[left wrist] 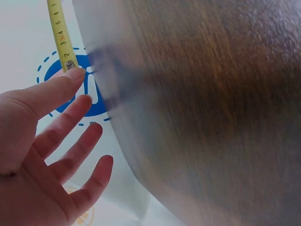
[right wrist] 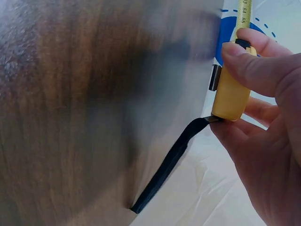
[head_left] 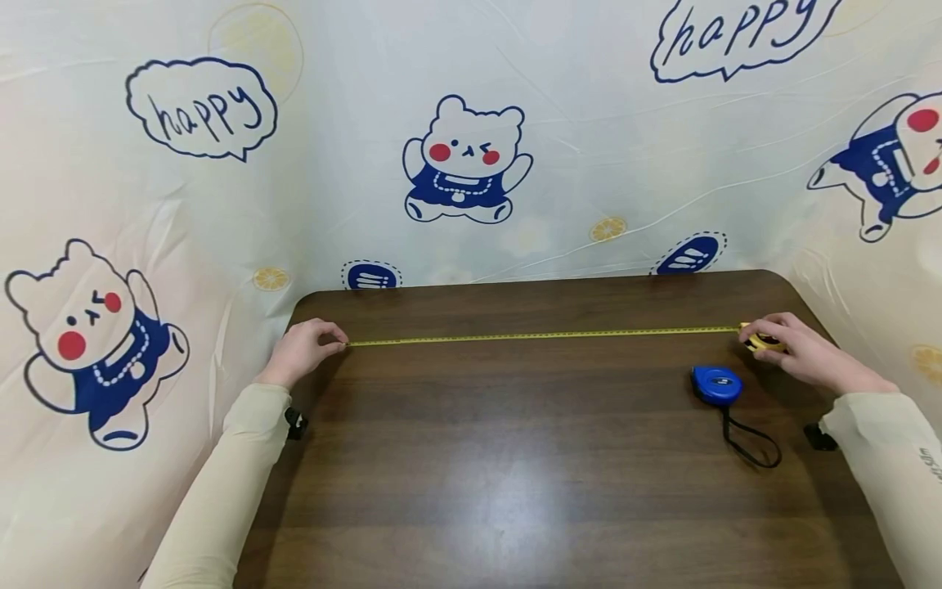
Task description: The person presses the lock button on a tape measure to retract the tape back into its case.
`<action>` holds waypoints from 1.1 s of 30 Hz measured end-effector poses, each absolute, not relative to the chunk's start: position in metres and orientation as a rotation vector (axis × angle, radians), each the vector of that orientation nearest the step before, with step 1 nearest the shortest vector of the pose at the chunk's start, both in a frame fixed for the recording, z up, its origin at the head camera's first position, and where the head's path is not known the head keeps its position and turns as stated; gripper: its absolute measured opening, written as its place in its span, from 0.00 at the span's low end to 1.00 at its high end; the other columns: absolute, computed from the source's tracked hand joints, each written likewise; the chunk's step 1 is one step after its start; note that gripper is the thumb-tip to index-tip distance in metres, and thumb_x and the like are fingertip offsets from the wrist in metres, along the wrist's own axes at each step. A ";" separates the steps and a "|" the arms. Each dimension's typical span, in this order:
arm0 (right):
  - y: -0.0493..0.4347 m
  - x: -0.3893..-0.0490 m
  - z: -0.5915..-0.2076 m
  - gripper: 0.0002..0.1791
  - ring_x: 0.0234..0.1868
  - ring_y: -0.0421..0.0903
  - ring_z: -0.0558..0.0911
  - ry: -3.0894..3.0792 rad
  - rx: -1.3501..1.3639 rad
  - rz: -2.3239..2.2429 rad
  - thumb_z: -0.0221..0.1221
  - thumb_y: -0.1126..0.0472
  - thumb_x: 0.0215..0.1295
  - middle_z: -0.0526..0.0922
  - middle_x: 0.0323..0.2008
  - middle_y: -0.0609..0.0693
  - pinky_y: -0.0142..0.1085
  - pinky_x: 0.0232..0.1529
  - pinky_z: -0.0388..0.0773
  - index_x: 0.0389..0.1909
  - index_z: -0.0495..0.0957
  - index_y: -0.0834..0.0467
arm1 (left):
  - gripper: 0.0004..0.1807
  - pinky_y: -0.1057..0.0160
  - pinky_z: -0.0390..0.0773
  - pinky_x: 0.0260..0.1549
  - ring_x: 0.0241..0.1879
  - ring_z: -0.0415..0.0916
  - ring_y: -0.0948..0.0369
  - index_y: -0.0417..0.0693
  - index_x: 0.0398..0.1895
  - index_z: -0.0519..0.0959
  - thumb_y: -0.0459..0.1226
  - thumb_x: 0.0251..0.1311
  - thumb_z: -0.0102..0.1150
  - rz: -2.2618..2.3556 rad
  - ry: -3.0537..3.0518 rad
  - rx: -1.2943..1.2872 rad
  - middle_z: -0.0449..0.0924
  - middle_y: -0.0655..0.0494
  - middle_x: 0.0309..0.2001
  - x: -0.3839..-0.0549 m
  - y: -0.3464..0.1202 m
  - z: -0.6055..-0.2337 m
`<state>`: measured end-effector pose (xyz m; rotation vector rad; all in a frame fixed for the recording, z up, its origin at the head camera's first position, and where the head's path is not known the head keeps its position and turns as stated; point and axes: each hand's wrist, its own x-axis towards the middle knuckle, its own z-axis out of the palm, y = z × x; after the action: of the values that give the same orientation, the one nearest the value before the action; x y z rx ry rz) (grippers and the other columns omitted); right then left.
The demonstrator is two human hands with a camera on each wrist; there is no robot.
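A yellow tape measure is stretched between my two hands, its blade [head_left: 545, 335] drawn out straight across the back part of the table. At the left, my left hand [head_left: 305, 350] pinches the hooked end of the blade [left wrist: 60, 37] between thumb and forefinger, the other fingers spread. The right hand [head_left: 805, 352] grips the yellow tape measure case [right wrist: 233, 92], thumb on top near the mouth. From the case a black wrist strap [right wrist: 167, 162] hangs down. A blue tape measure [head_left: 717, 384] with a black cord loop lies on the table, just left of and nearer than the right hand.
The brown wooden table [head_left: 441, 458] has rounded far corners. Pale cloth [head_left: 353, 164] printed with bears and "happy" bubbles stands around its back and sides. A small black device sits at each wrist.
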<state>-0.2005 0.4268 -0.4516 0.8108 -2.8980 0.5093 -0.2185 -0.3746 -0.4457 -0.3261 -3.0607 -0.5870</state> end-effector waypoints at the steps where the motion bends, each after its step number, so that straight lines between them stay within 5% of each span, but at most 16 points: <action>1: 0.427 -0.201 -0.452 0.19 0.51 0.62 0.74 -2.893 0.814 0.501 0.69 0.77 0.58 0.78 0.49 0.64 0.52 0.43 0.72 0.47 0.81 0.58 | 0.03 0.38 0.76 0.53 0.50 0.81 0.42 0.45 0.40 0.88 0.34 0.65 0.70 -0.583 -3.063 -0.325 0.87 0.43 0.45 -0.218 -0.375 -0.445; 16: 0.430 -0.199 -0.458 0.22 0.46 0.59 0.74 -2.793 0.874 0.451 0.72 0.80 0.49 0.81 0.41 0.59 0.49 0.41 0.71 0.40 0.79 0.56 | 0.03 0.37 0.76 0.52 0.50 0.82 0.43 0.47 0.39 0.89 0.35 0.64 0.71 -0.586 -3.072 -0.302 0.87 0.44 0.45 -0.218 -0.372 -0.444; 27: 0.428 -0.197 -0.448 0.25 0.50 0.71 0.70 -2.853 0.768 0.583 0.69 0.84 0.52 0.76 0.46 0.71 0.68 0.42 0.71 0.45 0.75 0.59 | 0.05 0.36 0.75 0.54 0.52 0.80 0.41 0.47 0.42 0.89 0.36 0.66 0.70 -0.630 -3.079 -0.288 0.86 0.42 0.49 -0.220 -0.374 -0.446; 33: 0.422 -0.197 -0.445 0.34 0.49 0.69 0.70 -2.846 0.755 0.605 0.69 0.83 0.52 0.72 0.50 0.73 0.63 0.43 0.70 0.58 0.69 0.64 | 0.06 0.36 0.75 0.54 0.53 0.80 0.42 0.47 0.43 0.89 0.36 0.66 0.69 -0.637 -3.091 -0.282 0.86 0.43 0.49 -0.220 -0.372 -0.444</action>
<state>-0.1965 0.4224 -0.4455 0.7549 -2.8459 0.6046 -0.2201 -0.3717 -0.4441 -0.2820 -3.0908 -0.6370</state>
